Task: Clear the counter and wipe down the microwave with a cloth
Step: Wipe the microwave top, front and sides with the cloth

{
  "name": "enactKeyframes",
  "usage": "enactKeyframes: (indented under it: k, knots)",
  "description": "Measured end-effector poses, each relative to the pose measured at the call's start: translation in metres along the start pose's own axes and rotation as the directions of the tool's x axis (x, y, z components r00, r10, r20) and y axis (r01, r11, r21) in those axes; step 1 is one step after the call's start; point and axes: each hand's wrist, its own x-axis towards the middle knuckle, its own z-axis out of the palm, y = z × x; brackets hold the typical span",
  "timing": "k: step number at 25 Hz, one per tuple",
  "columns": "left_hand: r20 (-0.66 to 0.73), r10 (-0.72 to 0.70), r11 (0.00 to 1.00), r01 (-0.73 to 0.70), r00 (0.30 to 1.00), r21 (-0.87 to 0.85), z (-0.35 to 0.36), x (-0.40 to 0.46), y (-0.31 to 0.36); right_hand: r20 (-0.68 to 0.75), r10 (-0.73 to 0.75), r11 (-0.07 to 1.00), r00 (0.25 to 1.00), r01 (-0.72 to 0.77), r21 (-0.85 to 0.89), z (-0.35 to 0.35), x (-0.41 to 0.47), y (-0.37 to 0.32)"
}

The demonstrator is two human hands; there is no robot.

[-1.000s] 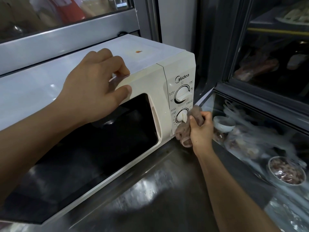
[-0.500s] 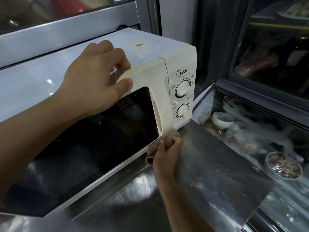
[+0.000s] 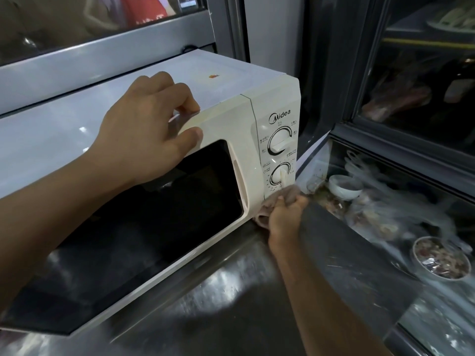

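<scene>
A cream microwave point(image 3: 231, 119) with a dark door window and two dials stands on the steel counter point(image 3: 231, 304). My left hand point(image 3: 151, 129) grips the top front edge of its door, fingers on top and thumb on the front face. My right hand point(image 3: 285, 217) grips a bunched pinkish-brown cloth point(image 3: 285, 195) and presses it against the bottom right corner of the control panel, just under the lower dial.
Right of the counter, a glass-topped display case holds a small white bowl point(image 3: 344, 187), a metal bowl of food point(image 3: 440, 258) and plastic-wrapped items. A dark glass-door cabinet point(image 3: 424, 73) rises behind it. A metal window frame runs behind the microwave.
My right hand with the cloth slid left along the microwave's bottom front edge, then back right to the lower corner of the control panel. My left hand kept its hold on the door top.
</scene>
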Motion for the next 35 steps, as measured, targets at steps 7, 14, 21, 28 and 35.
enactKeyframes:
  k: [7,14,21,28,35]
  knots:
    - [0.003,-0.002,1.000,0.002,1.000,-0.003,0.000,0.000,0.000,0.133,0.066,0.996,0.989,-0.072,0.048,0.025,-0.073,0.039]
    - [-0.003,0.010,1.000,-0.010,1.000,-0.015,0.002,0.000,-0.003,0.037,-0.039,0.999,0.999,0.037,0.037,-0.002,0.003,0.004]
    - [-0.011,0.021,1.000,-0.021,1.000,-0.022,0.003,-0.001,-0.004,0.198,-0.163,0.974,0.967,0.190,-0.125,-0.032,0.042,-0.037]
    - [-0.012,0.025,0.999,-0.025,1.000,-0.028,0.003,-0.002,-0.004,0.340,-0.353,0.885,0.872,0.429,-0.182,-0.026,0.032,-0.121]
    - [0.011,-0.009,0.999,0.010,1.000,-0.036,0.001,-0.002,-0.002,0.371,-0.504,0.776,0.780,0.597,-0.202,-0.010,0.004,-0.191]
